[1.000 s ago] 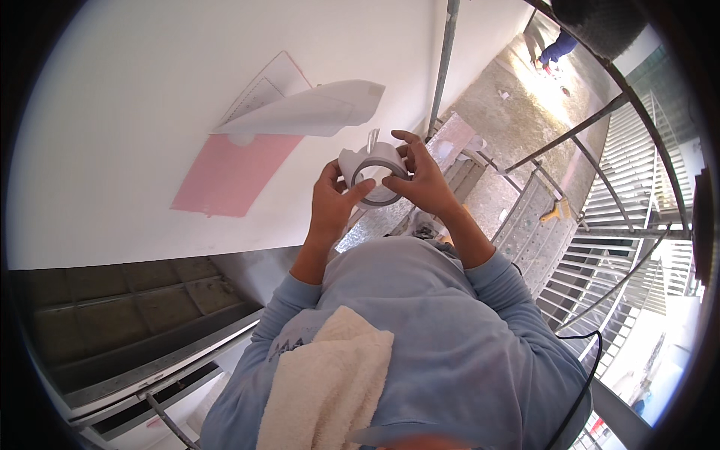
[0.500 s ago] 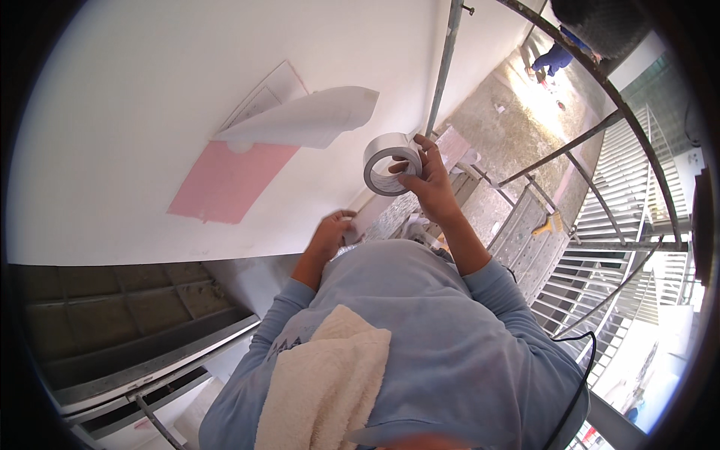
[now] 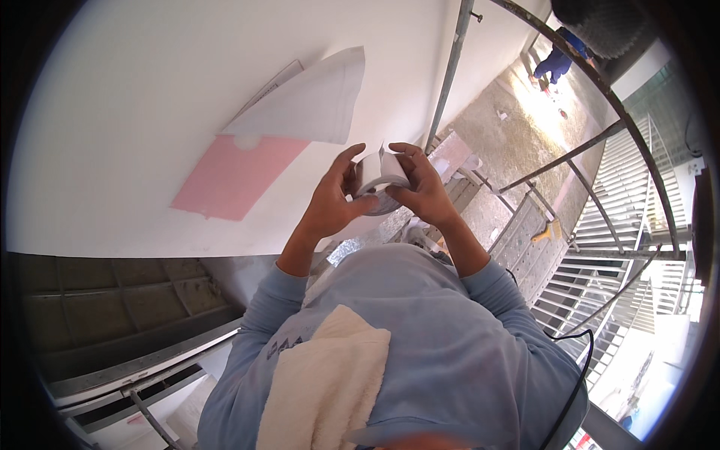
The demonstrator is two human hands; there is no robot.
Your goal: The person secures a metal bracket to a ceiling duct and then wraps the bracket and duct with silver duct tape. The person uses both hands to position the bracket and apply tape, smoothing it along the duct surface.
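A roll of silver-grey tape [image 3: 384, 171] is held between my two hands in front of my belly. My left hand [image 3: 334, 195] curls round its left side, thumb low and fingers on top. On the other side my right hand [image 3: 426, 189] grips it with the thumb below and fingers above. A small piece of tape sticks up from the roll between the fingertips. Up and to the left, a pink rectangular patch [image 3: 244, 174] shows on the white wall [image 3: 135, 127]. Over it a white paper sheet [image 3: 311, 97] hangs with its right part curling away from the wall.
Scaffold tubes [image 3: 559, 154] rise on the right, beside a perforated metal plank [image 3: 525, 232] with a yellow-handled brush [image 3: 547, 231]. A person in blue [image 3: 555, 64] is on the floor far below. A dark recess [image 3: 112, 307] lies at lower left. A towel [image 3: 322, 382] hangs on my chest.
My left hand has come up to the tape roll and taken hold of it. The roll has tilted and moved slightly down. The paper's loose flap has lifted further upright.
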